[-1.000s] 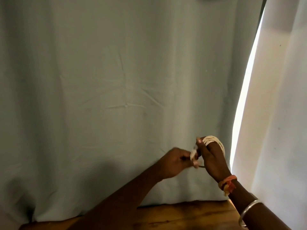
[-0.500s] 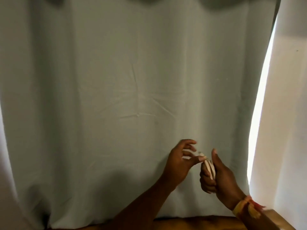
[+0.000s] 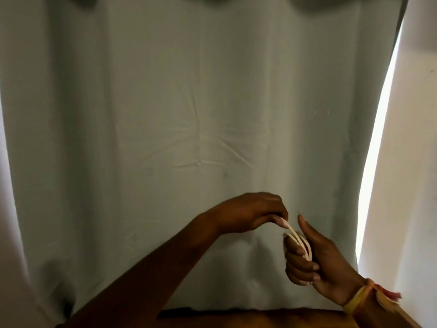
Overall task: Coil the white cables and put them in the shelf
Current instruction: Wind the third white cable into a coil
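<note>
Wooden surface (image 3: 260, 319): showing as a brown strip along the bottom edge, nearest the camera; too dark to say more.
Wrist band (image 3: 361, 298): sitting on the right wrist, yellow with a reddish tassel hanging off it.
Right hand (image 3: 326, 263): gripping the coil, fingers curling round it from the left, thumb sticking upright.
White cable (image 3: 306, 248): lying as a small coil of loops inside the right fist, held in the air in front of the curtain, not on any shelf. One strand is running up and left out of the coil to the other hand.
Left hand (image 3: 250, 214): reaching in from the lower left, palm down, fingertips pressing together and pinching the free end of the cable, just beside the right thumb.
Curtain (image 3: 189, 114): hanging behind both hands, pale grey-green, creasing across the middle and filling most of the view.
Gap of light (image 3: 378, 162): glowing as a bright narrow slit along the curtain's right edge.
Wall (image 3: 416, 185): standing pale to the right of the slit.
</note>
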